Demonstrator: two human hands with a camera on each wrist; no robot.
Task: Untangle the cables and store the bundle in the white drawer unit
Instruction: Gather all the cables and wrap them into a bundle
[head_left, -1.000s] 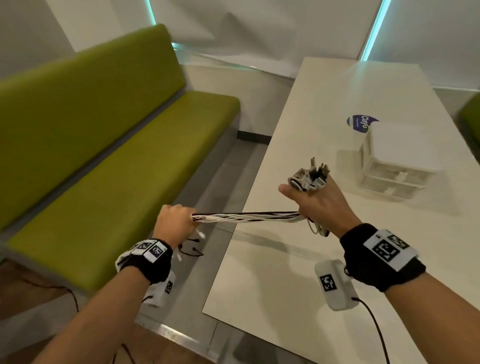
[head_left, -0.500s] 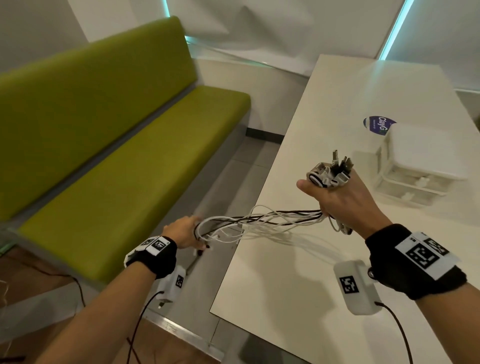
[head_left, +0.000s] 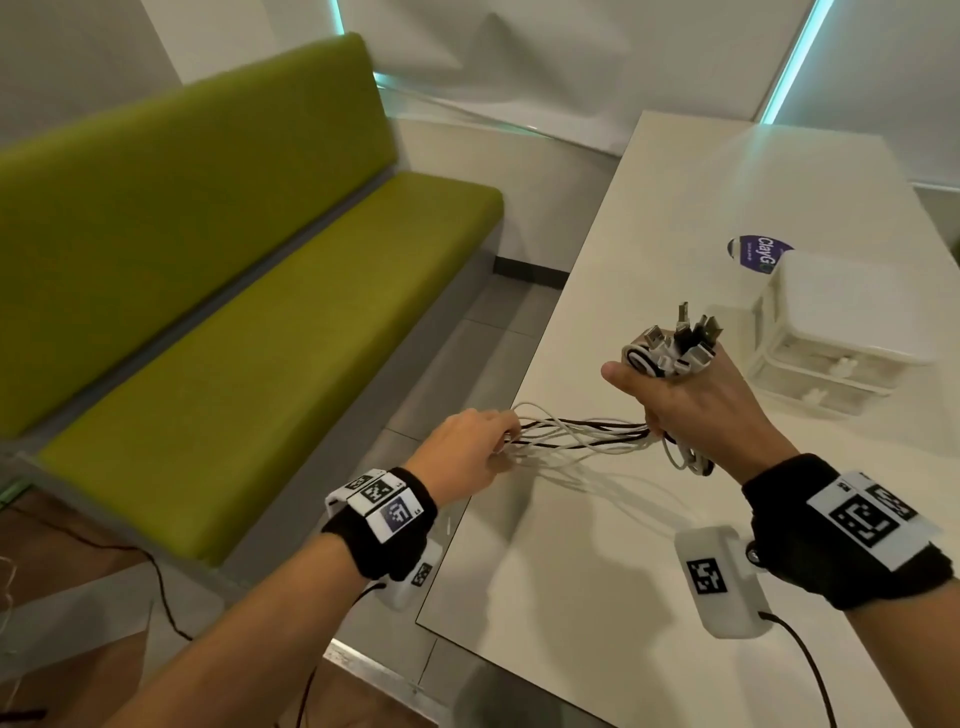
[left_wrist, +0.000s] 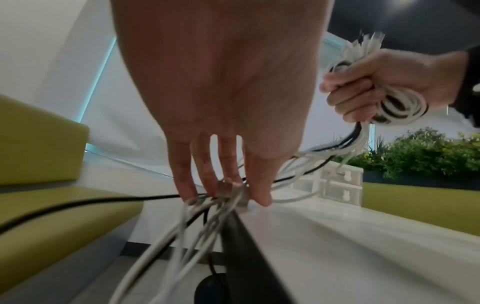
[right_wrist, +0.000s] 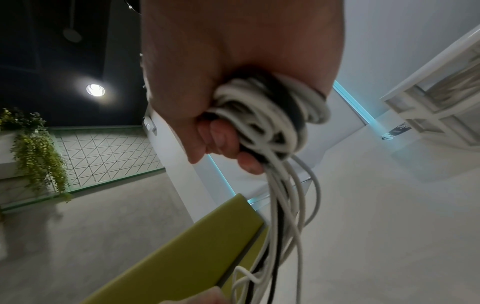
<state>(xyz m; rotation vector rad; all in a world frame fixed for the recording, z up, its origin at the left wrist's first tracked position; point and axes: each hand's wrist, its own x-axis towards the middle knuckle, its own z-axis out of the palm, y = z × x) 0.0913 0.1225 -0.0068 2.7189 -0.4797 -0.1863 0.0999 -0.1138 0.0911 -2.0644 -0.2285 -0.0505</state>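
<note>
**Cable run shortened between hands**

Since half a second ago, we note the left hand (head_left: 467, 447) has closed toward the right hand (head_left: 696, 400). Left fingers (left_wrist: 207, 181) pinch the slack cables (head_left: 582, 436). Right fingers (right_wrist: 223, 139) are clenched around the coiled bundle, plugs upward. We find the white drawer unit (head_left: 841, 332) standing on the tabletop (head_left: 597, 561), just beyond the right hand.

The person is wearing a black band (head_left: 382, 540) around the left wrist and a black band (head_left: 852, 540) around the right wrist. White tags with black square patterns are sitting on top of each band. A small white box (head_left: 719, 582) with the same kind of pattern is hanging under the right wrist, and a thin black wire (head_left: 802, 670) is running out of it. The arms are bare.
</note>
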